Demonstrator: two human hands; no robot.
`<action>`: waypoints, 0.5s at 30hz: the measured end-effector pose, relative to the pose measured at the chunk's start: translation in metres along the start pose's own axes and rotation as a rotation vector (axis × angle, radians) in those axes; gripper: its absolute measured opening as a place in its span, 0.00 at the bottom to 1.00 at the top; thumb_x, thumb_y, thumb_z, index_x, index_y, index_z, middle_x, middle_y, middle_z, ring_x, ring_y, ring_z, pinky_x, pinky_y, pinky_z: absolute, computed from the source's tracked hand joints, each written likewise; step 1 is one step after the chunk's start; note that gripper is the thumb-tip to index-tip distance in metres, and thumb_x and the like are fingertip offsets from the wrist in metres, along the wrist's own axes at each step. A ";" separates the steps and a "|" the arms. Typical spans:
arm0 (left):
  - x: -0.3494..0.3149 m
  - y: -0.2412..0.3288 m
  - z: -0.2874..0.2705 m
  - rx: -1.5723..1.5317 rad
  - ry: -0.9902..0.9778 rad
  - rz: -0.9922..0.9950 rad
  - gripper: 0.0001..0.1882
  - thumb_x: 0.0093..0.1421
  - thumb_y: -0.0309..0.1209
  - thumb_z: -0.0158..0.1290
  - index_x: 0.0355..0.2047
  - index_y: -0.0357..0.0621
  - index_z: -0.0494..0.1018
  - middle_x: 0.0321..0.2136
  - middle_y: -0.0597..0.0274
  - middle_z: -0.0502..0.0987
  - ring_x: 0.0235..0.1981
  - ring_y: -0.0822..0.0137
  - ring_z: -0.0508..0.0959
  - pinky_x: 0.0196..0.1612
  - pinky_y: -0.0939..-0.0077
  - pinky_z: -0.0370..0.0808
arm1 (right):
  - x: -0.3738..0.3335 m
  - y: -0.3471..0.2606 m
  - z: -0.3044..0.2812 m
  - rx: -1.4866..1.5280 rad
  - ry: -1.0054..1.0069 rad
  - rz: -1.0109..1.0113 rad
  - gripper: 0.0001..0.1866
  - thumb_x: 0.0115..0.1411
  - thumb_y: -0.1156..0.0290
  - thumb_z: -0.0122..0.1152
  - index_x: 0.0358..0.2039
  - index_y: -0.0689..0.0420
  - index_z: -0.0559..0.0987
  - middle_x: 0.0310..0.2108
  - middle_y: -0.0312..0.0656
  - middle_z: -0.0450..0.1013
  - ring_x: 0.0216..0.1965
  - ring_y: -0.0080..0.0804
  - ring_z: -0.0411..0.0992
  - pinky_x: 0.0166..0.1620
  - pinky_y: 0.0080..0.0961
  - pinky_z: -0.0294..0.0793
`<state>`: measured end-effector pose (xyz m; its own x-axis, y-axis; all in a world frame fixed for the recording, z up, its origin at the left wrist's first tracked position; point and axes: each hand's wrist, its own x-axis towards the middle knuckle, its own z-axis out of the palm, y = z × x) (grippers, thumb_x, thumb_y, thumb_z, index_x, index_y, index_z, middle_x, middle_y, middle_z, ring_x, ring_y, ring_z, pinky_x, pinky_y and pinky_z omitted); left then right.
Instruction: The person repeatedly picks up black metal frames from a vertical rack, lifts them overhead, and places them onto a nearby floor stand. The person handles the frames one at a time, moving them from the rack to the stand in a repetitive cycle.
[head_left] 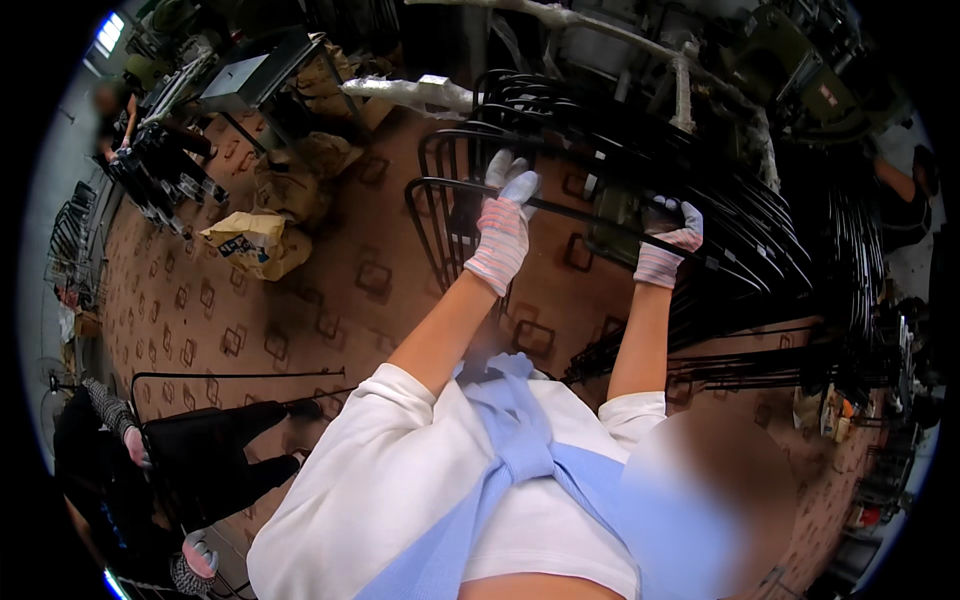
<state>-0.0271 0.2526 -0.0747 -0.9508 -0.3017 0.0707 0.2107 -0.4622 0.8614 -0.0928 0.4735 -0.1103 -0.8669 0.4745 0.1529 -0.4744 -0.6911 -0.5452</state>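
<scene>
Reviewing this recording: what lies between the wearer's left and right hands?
In the head view, a black bar runs between the left hand and right hand; patterned carpet shows below it.

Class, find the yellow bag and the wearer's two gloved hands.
Yellow bag [260,245]: head view, its crumpled side.
Left hand [508,213]: head view, its gloved middle.
Right hand [679,236]: head view, its gloved middle.

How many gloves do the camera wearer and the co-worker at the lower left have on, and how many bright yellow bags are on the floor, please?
Wearer's gloves: 2 (left glove, right glove)
Co-worker's gloves: 2 (upper glove, lower glove)
Bright yellow bag: 1
Total: 5
</scene>
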 end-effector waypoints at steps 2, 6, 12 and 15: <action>-0.010 0.026 0.020 -0.159 0.120 -0.165 0.24 0.51 0.30 0.48 0.50 0.53 0.58 0.41 0.68 0.67 0.40 0.73 0.68 0.41 0.72 0.65 | 0.000 -0.005 -0.005 0.013 -0.071 0.088 0.07 0.49 0.77 0.44 0.28 0.64 0.70 0.25 0.44 0.69 0.27 0.33 0.68 0.36 0.29 0.72; 0.002 -0.009 -0.004 -0.097 0.159 -0.131 0.24 0.48 0.32 0.52 0.46 0.44 0.60 0.39 0.63 0.68 0.38 0.71 0.69 0.42 0.72 0.65 | -0.021 -0.021 0.029 0.031 -0.064 0.144 0.07 0.48 0.76 0.46 0.29 0.59 0.70 0.24 0.38 0.67 0.25 0.28 0.66 0.36 0.28 0.69; 0.004 -0.026 -0.018 -0.340 0.024 -0.116 0.31 0.49 0.28 0.50 0.52 0.42 0.51 0.46 0.55 0.62 0.42 0.67 0.68 0.44 0.73 0.65 | -0.028 -0.026 0.038 0.025 0.008 0.184 0.08 0.46 0.77 0.49 0.30 0.56 0.71 0.19 0.37 0.68 0.22 0.27 0.67 0.32 0.24 0.71; -0.008 0.012 0.010 -0.325 -0.011 -0.095 0.33 0.48 0.26 0.50 0.54 0.41 0.48 0.49 0.54 0.59 0.44 0.67 0.67 0.45 0.74 0.65 | -0.022 -0.026 0.030 0.046 0.054 0.184 0.08 0.45 0.78 0.50 0.28 0.56 0.72 0.19 0.38 0.70 0.22 0.32 0.69 0.33 0.30 0.73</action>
<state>-0.0196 0.2581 -0.0596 -0.9717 -0.2360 0.0047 0.1806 -0.7303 0.6588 -0.0661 0.4646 -0.0753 -0.9308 0.3654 0.0092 -0.3162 -0.7922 -0.5219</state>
